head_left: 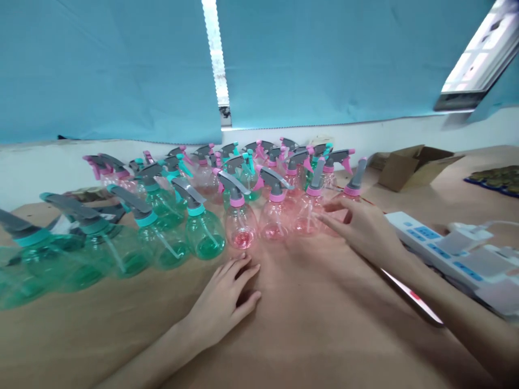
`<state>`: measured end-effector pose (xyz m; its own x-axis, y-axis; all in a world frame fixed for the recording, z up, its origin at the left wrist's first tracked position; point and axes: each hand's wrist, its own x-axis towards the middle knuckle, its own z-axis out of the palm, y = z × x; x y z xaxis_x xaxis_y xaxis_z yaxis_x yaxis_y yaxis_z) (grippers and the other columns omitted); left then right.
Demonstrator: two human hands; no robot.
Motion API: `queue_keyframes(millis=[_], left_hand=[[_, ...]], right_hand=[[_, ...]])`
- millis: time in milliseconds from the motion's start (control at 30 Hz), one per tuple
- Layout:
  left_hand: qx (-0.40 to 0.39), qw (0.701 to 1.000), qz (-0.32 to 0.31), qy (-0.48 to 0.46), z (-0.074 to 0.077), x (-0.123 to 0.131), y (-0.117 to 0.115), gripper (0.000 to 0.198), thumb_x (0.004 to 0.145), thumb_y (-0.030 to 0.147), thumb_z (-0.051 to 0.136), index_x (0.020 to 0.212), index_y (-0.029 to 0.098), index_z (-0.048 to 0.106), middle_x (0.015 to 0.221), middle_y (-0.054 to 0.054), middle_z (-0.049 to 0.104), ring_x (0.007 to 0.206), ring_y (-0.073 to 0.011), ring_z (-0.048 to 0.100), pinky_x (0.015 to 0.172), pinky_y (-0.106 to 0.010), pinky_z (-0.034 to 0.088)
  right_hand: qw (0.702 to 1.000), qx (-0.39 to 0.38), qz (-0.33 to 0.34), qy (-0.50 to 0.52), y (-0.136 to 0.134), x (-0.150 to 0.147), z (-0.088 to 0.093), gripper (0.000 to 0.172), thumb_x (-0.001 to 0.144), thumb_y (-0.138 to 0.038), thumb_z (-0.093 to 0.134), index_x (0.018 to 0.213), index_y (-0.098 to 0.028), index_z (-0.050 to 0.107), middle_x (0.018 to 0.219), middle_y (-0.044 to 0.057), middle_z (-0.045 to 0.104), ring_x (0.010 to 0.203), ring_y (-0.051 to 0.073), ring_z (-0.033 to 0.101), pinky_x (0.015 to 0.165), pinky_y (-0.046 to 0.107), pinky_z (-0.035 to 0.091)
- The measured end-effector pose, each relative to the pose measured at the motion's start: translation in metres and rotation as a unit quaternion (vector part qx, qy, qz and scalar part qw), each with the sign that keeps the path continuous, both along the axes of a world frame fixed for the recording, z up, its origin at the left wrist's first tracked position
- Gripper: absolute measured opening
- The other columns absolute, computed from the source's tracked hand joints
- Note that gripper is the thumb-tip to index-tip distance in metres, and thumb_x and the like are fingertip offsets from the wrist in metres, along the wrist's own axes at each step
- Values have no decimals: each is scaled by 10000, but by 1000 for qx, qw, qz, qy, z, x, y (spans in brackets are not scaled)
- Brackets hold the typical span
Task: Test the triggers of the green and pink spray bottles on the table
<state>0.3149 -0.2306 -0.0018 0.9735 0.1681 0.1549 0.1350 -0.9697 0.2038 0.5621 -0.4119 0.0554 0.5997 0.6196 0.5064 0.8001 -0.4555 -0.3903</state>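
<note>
Several round, clear spray bottles stand on the table in rows, some green and some pink, with grey trigger heads. My left hand (223, 297) rests on the table with its fingers spread, just in front of a pink spray bottle (242, 229) and holding nothing. At the right end of the front row, my right hand (363, 224) curls around the body of a spray bottle with a pink collar (352, 190). That bottle's body is mostly hidden behind the fingers. Beside my thumb stands another pink spray bottle (307, 219). A green spray bottle (205, 237) stands left of the pink ones.
To the right lie a white power strip (430, 243) with plugged-in chargers and a phone (413, 297) partly under my right forearm. An open cardboard box (405, 170) sits farther back. Blue curtains (324, 59) hang behind the table.
</note>
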Motion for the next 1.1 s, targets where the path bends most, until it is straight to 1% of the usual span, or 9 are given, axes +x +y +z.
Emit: queue_keyframes(millis=[133, 200, 267, 367, 533, 733, 867, 1000, 1100], left_hand=[[0, 1000, -7, -27, -1, 4, -3, 386, 926, 341, 513, 1287, 208, 544, 1360, -118, 553, 1272, -314, 487, 1032, -529, 418], [-4, 999, -12, -35, -1, 7, -6, 360, 921, 313, 516, 1264, 209, 552, 1329, -112, 572, 1241, -305, 512, 1017, -516, 436], [-11, 999, -18, -39, 1, 10, -11, 338, 916, 286, 518, 1243, 212, 555, 1303, -106, 585, 1217, -298, 529, 1004, -507, 451], [-31, 998, -31, -44, 3, 16, -19, 309, 906, 251, 525, 1212, 226, 559, 1273, -90, 595, 1177, -280, 555, 983, -479, 474], [-84, 994, -43, -60, 5, 29, -29, 265, 911, 208, 511, 1171, 235, 554, 1221, -71, 594, 1132, -247, 575, 964, -437, 486], [-174, 981, -22, -86, 10, 53, -38, 229, 933, 230, 502, 1156, 252, 546, 1179, -47, 590, 1089, -225, 585, 952, -420, 478], [-211, 969, 8, -127, 12, 74, -46, 272, 914, 264, 551, 1182, 247, 505, 1197, -56, 585, 1123, -244, 565, 972, -451, 458], [-244, 955, 47, -162, 13, 95, -57, 535, 874, 362, 619, 1328, 241, 365, 1346, -102, 484, 1251, -283, 482, 1050, -501, 393], [-268, 947, 42, -172, 17, 107, -62, 745, 825, 425, 673, 1416, 249, 256, 1450, -123, 385, 1320, -309, 417, 1070, -515, 372]], right_hand=[[999, 3, -31, -15, 5, 14, -4, 449, 847, -549, 569, 1101, -182, 620, 1095, 112, 719, 953, 333, 668, 753, 418, 479], [999, -16, -43, -10, 14, 16, -4, 522, 861, -566, 538, 1179, -154, 572, 1114, 154, 704, 1001, 351, 655, 752, 415, 478], [998, -29, -49, -4, 25, 15, -2, 544, 878, -572, 505, 1208, -140, 535, 1078, 166, 708, 976, 348, 665, 718, 396, 478], [996, -55, -72, 5, 38, 14, 3, 554, 865, -595, 510, 1160, -127, 531, 992, 180, 715, 905, 363, 682, 653, 375, 461], [992, -91, -92, 5, 40, 14, 9, 535, 850, -597, 535, 1092, -121, 540, 915, 185, 711, 820, 369, 687, 582, 343, 410], [994, -95, -50, -14, 22, 16, 7, 493, 827, -615, 551, 1011, -158, 575, 907, 133, 706, 804, 335, 674, 563, 323, 381], [996, -88, -10, -22, 10, 19, 1, 547, 817, -622, 550, 1114, -162, 569, 858, 100, 713, 769, 316, 669, 569, 337, 405], [996, -76, 52, -14, -2, 17, 0, 499, 825, -601, 560, 1104, -189, 589, 910, 72, 725, 776, 266, 675, 642, 347, 467], [988, -53, 141, 34, -12, 9, 4, 429, 824, -546, 592, 1116, -231, 602, 913, 41, 728, 751, 235, 678, 637, 339, 502]])
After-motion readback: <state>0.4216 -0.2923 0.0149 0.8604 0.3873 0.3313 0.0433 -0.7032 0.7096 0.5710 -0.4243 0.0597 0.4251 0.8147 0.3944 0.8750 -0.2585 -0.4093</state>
